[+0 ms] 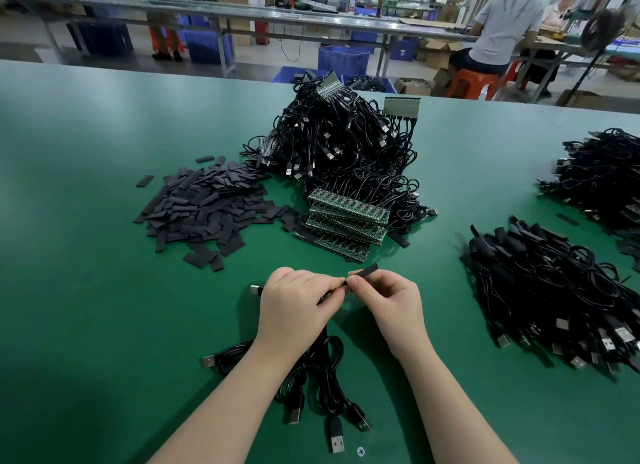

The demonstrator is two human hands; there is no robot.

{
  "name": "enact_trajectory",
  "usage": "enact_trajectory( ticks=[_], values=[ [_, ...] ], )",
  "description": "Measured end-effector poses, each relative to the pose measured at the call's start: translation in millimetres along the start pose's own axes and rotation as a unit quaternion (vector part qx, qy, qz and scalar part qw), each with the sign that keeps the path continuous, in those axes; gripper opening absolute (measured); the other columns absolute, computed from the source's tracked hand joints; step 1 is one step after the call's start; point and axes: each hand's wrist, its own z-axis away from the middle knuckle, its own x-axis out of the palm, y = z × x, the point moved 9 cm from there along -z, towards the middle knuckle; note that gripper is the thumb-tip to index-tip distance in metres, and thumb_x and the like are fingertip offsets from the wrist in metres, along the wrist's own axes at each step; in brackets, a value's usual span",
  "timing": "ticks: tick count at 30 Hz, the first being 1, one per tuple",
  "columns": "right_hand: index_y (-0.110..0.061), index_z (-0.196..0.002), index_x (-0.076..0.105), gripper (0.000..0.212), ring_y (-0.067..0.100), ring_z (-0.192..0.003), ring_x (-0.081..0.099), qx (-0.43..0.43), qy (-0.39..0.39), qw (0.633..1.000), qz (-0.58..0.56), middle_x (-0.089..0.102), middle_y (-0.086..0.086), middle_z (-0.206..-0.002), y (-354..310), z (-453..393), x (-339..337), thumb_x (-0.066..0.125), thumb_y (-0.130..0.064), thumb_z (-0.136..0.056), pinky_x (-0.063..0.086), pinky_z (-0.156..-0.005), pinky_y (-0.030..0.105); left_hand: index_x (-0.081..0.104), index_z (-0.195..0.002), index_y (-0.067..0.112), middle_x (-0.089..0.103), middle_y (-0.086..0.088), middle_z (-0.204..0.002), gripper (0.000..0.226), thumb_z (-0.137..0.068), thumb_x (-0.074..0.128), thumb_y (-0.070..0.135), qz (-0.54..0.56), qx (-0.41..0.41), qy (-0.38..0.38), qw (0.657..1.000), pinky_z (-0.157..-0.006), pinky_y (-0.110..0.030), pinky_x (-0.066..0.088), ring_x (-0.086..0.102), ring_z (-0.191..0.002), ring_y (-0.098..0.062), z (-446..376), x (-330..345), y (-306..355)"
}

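Bare green table (104, 325) lay open at 9 o'clock of the left hand (294, 304). The sleeve pile (204, 203) blocked 10 o'clock, and the circuit-board strips (346, 209) and cable heap (346, 141) blocked 12 o'clock. The sleeved cable bundle (554, 307) closed 3 o'clock of the right hand (394, 300). Loose USB cables (329, 387) lay at 6 o'clock.

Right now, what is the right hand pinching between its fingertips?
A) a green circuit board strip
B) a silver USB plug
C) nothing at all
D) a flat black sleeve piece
D: the right hand pinches a flat black sleeve piece by its near end, close against the left hand, which holds a black cable.
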Motion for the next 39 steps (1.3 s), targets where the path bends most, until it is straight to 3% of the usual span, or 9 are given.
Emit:
enact_trajectory(
  ticks=[6, 17, 21, 27, 34, 39],
  values=[
    [-0.033, -0.071, 0.077, 0.02, 0.004, -0.068, 0.062, -0.007, -0.022, 1.0, 0.008, 0.077, -0.01, -0.083, -4, 0, 4, 0.079, -0.016, -0.082, 0.049, -0.064, 0.016, 0.077, -0.076, 0.022, 0.068, 0.01, -0.065, 0.019, -0.085, 0.063, 0.03, 0.003, 0.003, -0.005, 1.0, -0.065, -0.026, 0.039, 0.062, -0.062, -0.01, 0, 1, 0],
    [-0.04, -0.074, 0.077, 0.021, 0.006, -0.065, 0.057, -0.016, -0.024, 1.0, 0.012, 0.075, 0.003, -0.078, -5, 0, 4, 0.078, -0.02, -0.081, 0.047, -0.063, 0.017, 0.079, -0.081, 0.019, 0.072, 0.01, -0.071, 0.018, -0.088, 0.063, 0.024, 0.001, 0.043, 0.013, 0.999, -0.062, -0.031, 0.045, 0.066, -0.066, -0.011, 0, -2, 6],
    [-0.038, -0.076, 0.078, 0.002, 0.009, -0.064, 0.054, -0.013, -0.018, 1.0, 0.011, 0.072, 0.007, -0.074, -4, 0, 4, 0.077, -0.036, -0.076, 0.045, -0.06, 0.02, 0.079, -0.085, 0.02, 0.074, 0.011, -0.077, 0.018, -0.087, 0.063, 0.027, 0.01, 0.025, 0.002, 1.0, -0.065, -0.032, 0.046, 0.068, -0.071, -0.009, 1, 0, 3],
    [-0.022, -0.075, 0.073, 0.011, 0.012, -0.062, 0.048, -0.005, 0.011, 1.0, 0.026, 0.065, 0.019, -0.072, 5, -3, -2, 0.078, -0.023, -0.084, 0.04, -0.059, 0.027, 0.078, -0.086, 0.027, 0.073, 0.015, -0.078, 0.017, -0.086, 0.063, 0.035, 0.003, -0.019, -0.017, 1.0, -0.071, -0.027, 0.042, 0.066, -0.073, -0.005, -1, 3, -1],
    [-0.024, -0.069, 0.076, 0.018, 0.001, -0.061, 0.056, -0.011, -0.008, 1.0, 0.013, 0.072, -0.011, -0.07, 3, -2, 2, 0.077, -0.015, -0.085, 0.044, -0.059, 0.014, 0.078, -0.079, 0.024, 0.072, 0.011, -0.073, 0.004, -0.077, 0.075, 0.025, 0.01, -0.038, 0.001, 0.999, -0.07, -0.028, 0.043, 0.067, -0.069, -0.009, 0, 0, -5],
    [-0.017, -0.071, 0.074, 0.014, 0.011, -0.061, 0.047, -0.013, -0.001, 0.999, 0.03, 0.066, 0.016, -0.068, 2, -1, 2, 0.079, -0.022, -0.083, 0.039, -0.057, 0.026, 0.076, -0.073, 0.024, 0.071, 0.012, -0.069, 0.008, -0.079, 0.072, 0.024, 0.01, -0.03, -0.002, 0.999, -0.067, -0.029, 0.043, 0.066, -0.067, -0.009, 0, 1, -5]
  ],
)
